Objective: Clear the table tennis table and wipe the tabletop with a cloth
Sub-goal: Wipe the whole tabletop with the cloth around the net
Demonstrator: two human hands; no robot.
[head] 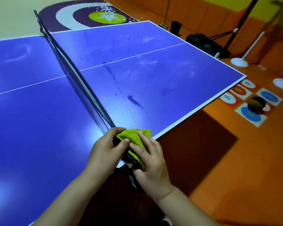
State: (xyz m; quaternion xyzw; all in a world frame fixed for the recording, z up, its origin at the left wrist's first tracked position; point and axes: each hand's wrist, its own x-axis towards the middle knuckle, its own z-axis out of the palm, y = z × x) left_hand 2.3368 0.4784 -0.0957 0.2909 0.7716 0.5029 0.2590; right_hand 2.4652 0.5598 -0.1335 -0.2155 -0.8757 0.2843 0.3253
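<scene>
A green cloth (pixel 134 136) is draped over the near end of the black net (pixel 75 74), at the near edge of the blue table tennis table (pixel 162 75). My left hand (pixel 104 150) pinches the cloth's left side between thumb and fingers, right at the net post. On the cloth's right side lies my right hand (pixel 151 162), its fingers fairly straight and pressing down on the fabric. Dark droplets and streaks (pixel 134 100) mark the tabletop right of the net, with pale smears farther out.
On the orange floor to the right lie numbered floor tiles (pixel 251 101) with a dark ball (pixel 256 105) on them. White stand bases (pixel 239 61), a black bag (pixel 204 43) and a black pole stand beyond the table's far right corner. A round target mat (pixel 88 15) lies behind the table.
</scene>
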